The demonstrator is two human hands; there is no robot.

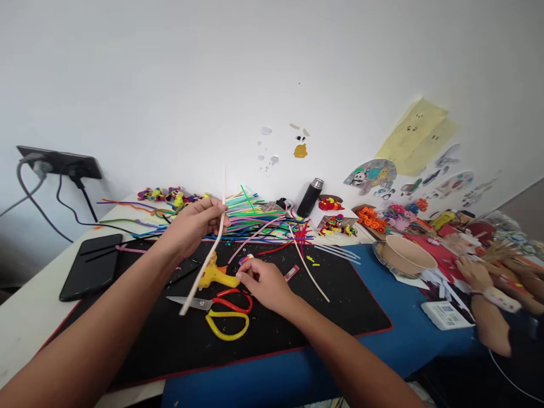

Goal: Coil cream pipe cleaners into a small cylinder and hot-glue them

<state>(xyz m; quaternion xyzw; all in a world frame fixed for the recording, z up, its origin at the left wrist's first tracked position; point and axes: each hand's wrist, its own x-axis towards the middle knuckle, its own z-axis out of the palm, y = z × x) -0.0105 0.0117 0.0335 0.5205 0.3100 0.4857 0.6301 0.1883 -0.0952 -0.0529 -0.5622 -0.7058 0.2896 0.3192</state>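
My left hand (199, 221) is closed in a pinch on a cream pipe cleaner (216, 243), which bends and hangs down over the mat. My right hand (266, 283) is low over the black mat (340, 300), its thumb and fingers drawn together; what they hold, if anything, is hidden. Beside those fingertips lies a yellow glue gun (219, 276). Just above them is a small purple and white item (245, 259), partly covered. Scissors with one red and one yellow handle (227, 326) lie open in front. Another pale pipe cleaner (312, 272) rests to the right.
Behind my hands spreads a pile of coloured pipe cleaners (263, 218). A phone (91, 266) lies at left, a black flask (310, 197) stands by the wall. A bowl (410, 255) sits at right, near another person's hand (474, 273). Power cords (80, 184) hang at left.
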